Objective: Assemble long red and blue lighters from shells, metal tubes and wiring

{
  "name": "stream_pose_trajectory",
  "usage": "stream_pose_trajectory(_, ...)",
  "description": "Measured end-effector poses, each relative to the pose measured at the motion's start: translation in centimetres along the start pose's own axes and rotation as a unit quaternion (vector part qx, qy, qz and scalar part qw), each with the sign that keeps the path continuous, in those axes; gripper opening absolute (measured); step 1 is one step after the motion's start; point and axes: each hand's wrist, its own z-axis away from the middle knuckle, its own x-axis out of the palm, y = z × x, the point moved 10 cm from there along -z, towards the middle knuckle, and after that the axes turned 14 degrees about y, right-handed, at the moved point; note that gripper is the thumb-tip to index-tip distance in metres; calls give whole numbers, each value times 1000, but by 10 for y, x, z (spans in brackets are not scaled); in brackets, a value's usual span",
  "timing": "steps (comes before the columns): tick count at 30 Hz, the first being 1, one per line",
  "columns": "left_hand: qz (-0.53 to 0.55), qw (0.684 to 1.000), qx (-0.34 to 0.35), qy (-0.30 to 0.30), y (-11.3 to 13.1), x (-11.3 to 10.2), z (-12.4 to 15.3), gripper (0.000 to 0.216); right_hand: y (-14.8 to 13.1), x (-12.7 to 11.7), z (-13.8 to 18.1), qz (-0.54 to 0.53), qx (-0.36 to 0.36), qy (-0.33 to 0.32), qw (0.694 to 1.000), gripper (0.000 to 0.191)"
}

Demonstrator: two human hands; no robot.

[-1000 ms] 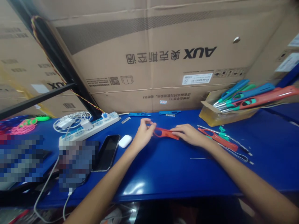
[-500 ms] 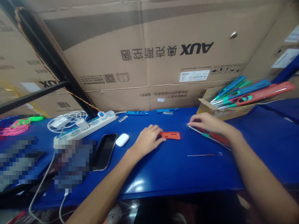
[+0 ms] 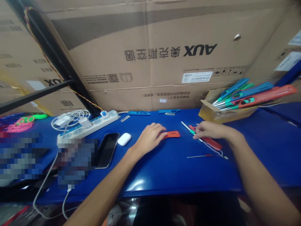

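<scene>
My left hand (image 3: 150,138) rests on the table with its fingers closed on the near end of an orange lighter casing half (image 3: 174,134). My right hand (image 3: 208,129) is pinched near the green collar of a metal lighter tube (image 3: 185,126). Thin metal or wire parts trail from the tube toward the lower right. Beneath that hand lies another red-orange casing half (image 3: 213,143), partly hidden by the fingers. A thin screwdriver (image 3: 196,156) lies nearer to me, its handle end close to the trailing parts.
A cardboard box (image 3: 216,115) at the back right holds several long lighters. Blue casing pieces (image 3: 139,113) lie along the back. On the left are a power strip (image 3: 94,125) with white cables, a phone (image 3: 108,150) and a white earbud case (image 3: 124,139). A large carton (image 3: 150,72) stands behind.
My right hand has lowered slightly and its fingers have closed further. The metal tube has swung apart from the red-orange casing, exposing the trailing parts. My left hand stays on the orange casing half.
</scene>
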Motion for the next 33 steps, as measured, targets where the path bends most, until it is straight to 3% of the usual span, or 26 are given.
stream_pose_trajectory(3, 7, 1000, 1, 10, 1, -2, 0, 24, -28, -3, -10, 10, -31, 74, 997, 42)
stream_pose_trajectory(6, 8, 1000, -4, 15, -1, -3, 0, 24, -35, -9, -11, 15, -35, 117, 992, 39)
stream_pose_trajectory(11, -5, 1000, -2, 14, -3, -1, 0, 23, -29, -1, -3, -19, -39, 37, 998, 36)
stream_pose_trajectory(13, -5, 1000, 3, 14, -1, -1, 0, 22, -31, -1, -3, -21, -48, 41, 998, 34)
stream_pose_trajectory(18, -5, 1000, 10, 17, 5, -2, 0, 20, -45, -11, -10, -15, -55, 145, 988, 22)
stream_pose_trajectory(23, 8, 997, 12, 74, 6, -14, -2, 36, -70, -20, -9, -102, -82, 213, 968, 32)
stream_pose_trajectory(27, 13, 997, 32, 70, 7, -15, -3, 34, -82, -12, -7, -284, -61, 166, 942, 34)
stream_pose_trajectory(30, 5, 999, 36, 17, 2, -9, -3, 21, -81, -1, -6, -357, -19, 112, 927, 38)
stream_pose_trajectory(33, -2, 1000, 25, -10, -10, -13, -2, 18, -70, -3, -8, -407, 14, 103, 907, 46)
